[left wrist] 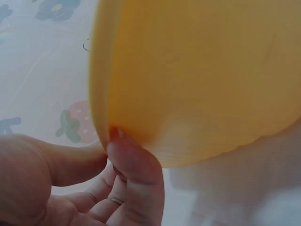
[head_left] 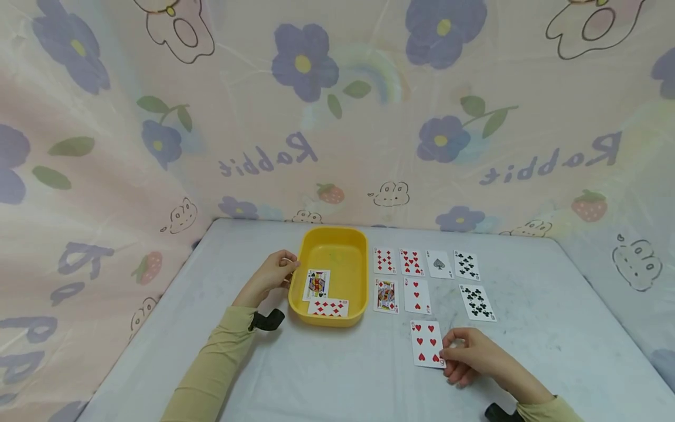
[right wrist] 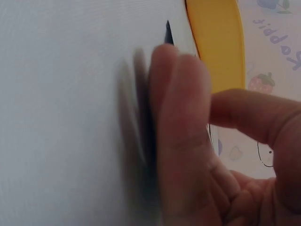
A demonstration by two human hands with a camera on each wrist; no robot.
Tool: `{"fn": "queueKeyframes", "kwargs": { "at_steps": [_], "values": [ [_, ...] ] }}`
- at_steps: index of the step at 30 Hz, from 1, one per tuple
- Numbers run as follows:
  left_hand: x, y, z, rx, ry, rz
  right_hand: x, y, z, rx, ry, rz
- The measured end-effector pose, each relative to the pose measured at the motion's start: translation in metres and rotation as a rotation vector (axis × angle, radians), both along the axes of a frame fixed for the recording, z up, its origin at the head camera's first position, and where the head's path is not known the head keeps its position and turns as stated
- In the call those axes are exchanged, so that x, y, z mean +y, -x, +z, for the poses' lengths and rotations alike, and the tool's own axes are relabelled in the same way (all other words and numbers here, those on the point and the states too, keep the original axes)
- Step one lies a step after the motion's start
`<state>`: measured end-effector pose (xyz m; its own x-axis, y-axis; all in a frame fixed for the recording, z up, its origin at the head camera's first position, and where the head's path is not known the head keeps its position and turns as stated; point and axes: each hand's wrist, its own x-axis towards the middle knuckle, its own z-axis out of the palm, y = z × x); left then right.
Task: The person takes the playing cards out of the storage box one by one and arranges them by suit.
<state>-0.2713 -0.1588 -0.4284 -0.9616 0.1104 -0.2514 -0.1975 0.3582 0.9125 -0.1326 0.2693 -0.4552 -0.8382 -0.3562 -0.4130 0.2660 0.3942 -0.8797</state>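
My left hand (head_left: 272, 271) pinches the left rim of a yellow plastic tray (head_left: 364, 275), with thumb and index finger meeting at the wall in the left wrist view. Inside the tray lie a face card (head_left: 317, 285) and a red diamonds card (head_left: 328, 307), overlapping near its front end. Lower right, my right hand (head_left: 471, 356) holds a six of hearts playing card (head_left: 427, 343) by its lower right corner, thumb on top. In the right wrist view the fingers (right wrist: 183, 122) cover most of that card.
Right of the tray, face-up cards form two rows. The back row includes a diamonds card (head_left: 385, 261), a hearts card (head_left: 412, 262), an ace of spades (head_left: 439, 264) and a clubs card (head_left: 467, 265). In front are a face card (head_left: 387, 295), a three of hearts (head_left: 417, 295) and another clubs card (head_left: 477, 303).
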Motion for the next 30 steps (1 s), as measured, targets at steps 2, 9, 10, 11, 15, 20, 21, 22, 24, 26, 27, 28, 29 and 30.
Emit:
{"fn": "queueKeyframes", "kwargs": {
  "at_steps": [2,9,10,11,15,20,21,22,24,26,27,28,29,30],
  "values": [
    [-0.001,0.000,-0.001,-0.005,0.000,0.002,0.000,0.000,0.000,-0.003,-0.008,0.004],
    [-0.001,0.001,-0.003,0.004,0.007,0.004,-0.001,0.000,0.000,0.013,-0.048,-0.001],
    [-0.001,0.001,-0.003,0.005,0.010,0.004,-0.001,0.000,0.000,0.016,-0.053,-0.003],
    [-0.001,0.001,-0.002,0.003,0.009,0.006,-0.001,-0.001,0.000,0.019,-0.057,-0.003],
    [0.001,0.001,-0.001,0.003,0.001,0.003,0.001,-0.003,0.002,0.030,-0.064,-0.001],
    [0.001,-0.001,0.000,0.009,-0.006,0.002,0.005,0.000,0.017,0.082,-0.055,0.015],
    [0.001,-0.001,0.000,0.011,-0.003,0.001,0.005,0.002,0.021,0.094,-0.058,0.019],
    [0.001,-0.001,0.000,0.013,-0.002,-0.001,0.006,0.005,0.026,0.104,-0.064,0.026],
    [0.001,0.000,0.000,0.012,0.001,-0.002,0.004,0.012,0.038,0.122,-0.078,0.042],
    [0.001,0.001,0.001,0.009,0.006,-0.004,0.000,0.022,0.050,0.141,-0.077,0.070],
    [0.002,0.001,0.001,0.008,0.011,-0.003,-0.003,0.027,0.056,0.151,-0.065,0.089],
    [0.002,0.001,0.001,0.008,0.015,0.000,-0.006,0.033,0.061,0.154,-0.053,0.112],
    [0.002,0.000,0.001,0.007,0.015,0.002,-0.009,0.039,0.067,0.164,-0.040,0.136],
    [0.003,-0.001,0.000,0.007,0.017,0.003,-0.012,0.046,0.071,0.169,-0.022,0.163]
  ]
}}
